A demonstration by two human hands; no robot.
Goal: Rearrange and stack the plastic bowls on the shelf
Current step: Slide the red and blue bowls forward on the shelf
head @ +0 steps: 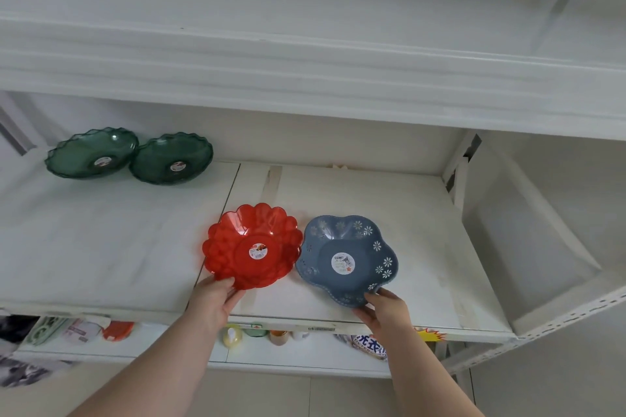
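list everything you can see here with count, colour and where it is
green bowls: 2, translucent dark green with scalloped rims, back left of the shelf, side by side and touching
red bowl: 1, translucent red, petal-shaped rim, front middle of the shelf, round sticker in its centre
blue bowl: 1, blue with white flower pattern, front of the shelf right beside the red one, round sticker in its centre
shelf: 1, white, holds all four bowls
goods on the lower shelf: several, mixed colours, too blurred to name
left hand: 1, fingers on the red bowl's near rim
right hand: 1, fingers on the blue bowl's near rim
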